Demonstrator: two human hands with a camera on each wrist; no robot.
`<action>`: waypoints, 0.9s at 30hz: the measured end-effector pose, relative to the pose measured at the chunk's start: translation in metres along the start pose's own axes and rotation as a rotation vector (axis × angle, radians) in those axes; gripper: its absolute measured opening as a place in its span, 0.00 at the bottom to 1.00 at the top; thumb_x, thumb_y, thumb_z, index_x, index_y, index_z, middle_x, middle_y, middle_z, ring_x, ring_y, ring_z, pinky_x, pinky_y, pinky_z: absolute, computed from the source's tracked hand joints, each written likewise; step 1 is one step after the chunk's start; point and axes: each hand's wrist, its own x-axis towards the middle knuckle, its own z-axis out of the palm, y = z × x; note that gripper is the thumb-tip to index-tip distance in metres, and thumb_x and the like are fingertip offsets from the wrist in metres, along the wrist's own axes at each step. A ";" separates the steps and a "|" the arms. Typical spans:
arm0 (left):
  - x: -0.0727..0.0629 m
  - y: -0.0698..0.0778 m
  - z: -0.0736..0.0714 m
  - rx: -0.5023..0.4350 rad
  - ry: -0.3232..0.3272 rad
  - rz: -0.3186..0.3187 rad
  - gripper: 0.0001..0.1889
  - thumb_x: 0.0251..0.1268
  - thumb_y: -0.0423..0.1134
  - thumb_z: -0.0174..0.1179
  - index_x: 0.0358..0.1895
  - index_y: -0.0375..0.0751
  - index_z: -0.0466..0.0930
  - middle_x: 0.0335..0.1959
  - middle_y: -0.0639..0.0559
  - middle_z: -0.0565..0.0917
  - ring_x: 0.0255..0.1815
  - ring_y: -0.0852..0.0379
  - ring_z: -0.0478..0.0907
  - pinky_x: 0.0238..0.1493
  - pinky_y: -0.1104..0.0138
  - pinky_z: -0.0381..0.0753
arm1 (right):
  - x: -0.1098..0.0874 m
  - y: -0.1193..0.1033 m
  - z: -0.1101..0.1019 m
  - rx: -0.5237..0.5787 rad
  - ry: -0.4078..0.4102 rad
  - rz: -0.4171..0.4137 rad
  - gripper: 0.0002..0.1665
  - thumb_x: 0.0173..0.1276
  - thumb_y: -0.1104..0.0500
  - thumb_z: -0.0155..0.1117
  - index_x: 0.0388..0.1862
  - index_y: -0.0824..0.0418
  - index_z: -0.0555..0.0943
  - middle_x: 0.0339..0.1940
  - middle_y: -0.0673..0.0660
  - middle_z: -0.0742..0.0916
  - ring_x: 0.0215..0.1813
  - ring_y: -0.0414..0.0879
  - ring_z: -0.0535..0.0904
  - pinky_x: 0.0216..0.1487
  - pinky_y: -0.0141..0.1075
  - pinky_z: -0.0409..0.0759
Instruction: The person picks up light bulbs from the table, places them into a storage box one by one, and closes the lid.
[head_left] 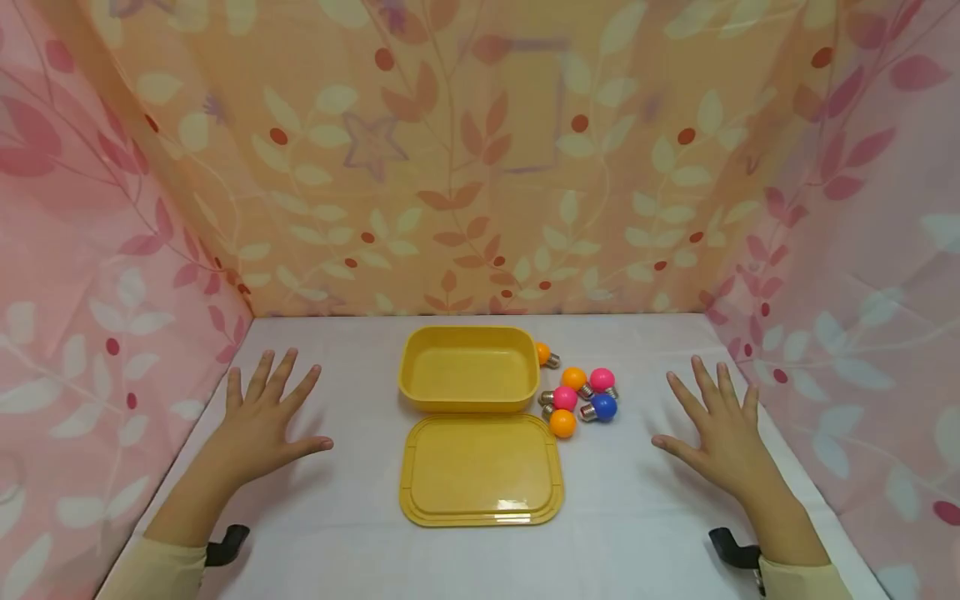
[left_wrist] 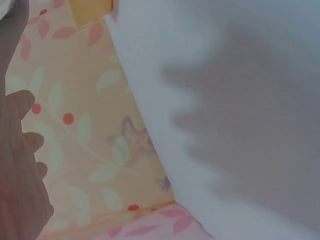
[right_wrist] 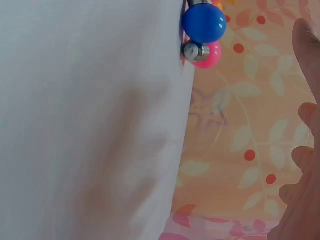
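My left hand (head_left: 258, 425) is spread above the white table, left of a yellow box (head_left: 468, 400) and its lid, holding nothing. My right hand (head_left: 720, 433) is likewise spread with fingers apart, to the right of several small colored light bulbs. Among these are a blue bulb (head_left: 604, 407), a pink bulb (head_left: 602, 379) and an orange bulb (head_left: 562, 423), all with metal screw bases. The box stands uncovered with its inside bare. In front of it lies the flat yellow lid (head_left: 480, 471). The right wrist view catches the blue bulb (right_wrist: 204, 23) up close.
Floral cloth walls (head_left: 450, 167) enclose the table (head_left: 337, 542) at the back and both sides. One orange bulb (head_left: 542, 354) lies against the box's right end. Black wrist straps (head_left: 227, 546) show at both sleeves.
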 end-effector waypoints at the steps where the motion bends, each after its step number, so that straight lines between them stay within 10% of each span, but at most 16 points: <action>1: 0.002 0.001 0.001 -0.004 0.001 -0.001 0.59 0.53 0.78 0.62 0.84 0.54 0.50 0.86 0.40 0.40 0.84 0.39 0.23 0.72 0.31 0.14 | 0.001 0.000 0.000 -0.003 -0.001 -0.001 0.65 0.54 0.28 0.73 0.85 0.43 0.53 0.87 0.59 0.46 0.84 0.66 0.29 0.70 0.75 0.18; 16: 0.022 0.016 0.010 -0.090 -0.052 -0.048 0.61 0.53 0.79 0.61 0.85 0.54 0.46 0.85 0.37 0.40 0.84 0.38 0.21 0.73 0.32 0.14 | 0.015 -0.017 0.007 0.052 0.025 -0.031 0.58 0.54 0.33 0.77 0.81 0.44 0.65 0.85 0.61 0.57 0.85 0.68 0.39 0.73 0.75 0.22; 27: 0.042 0.023 0.027 -0.342 -0.029 -0.072 0.62 0.54 0.72 0.68 0.85 0.53 0.42 0.86 0.40 0.38 0.84 0.34 0.29 0.77 0.32 0.24 | 0.028 -0.029 0.017 0.127 0.051 -0.033 0.56 0.51 0.38 0.81 0.79 0.44 0.69 0.84 0.60 0.62 0.83 0.70 0.48 0.75 0.75 0.28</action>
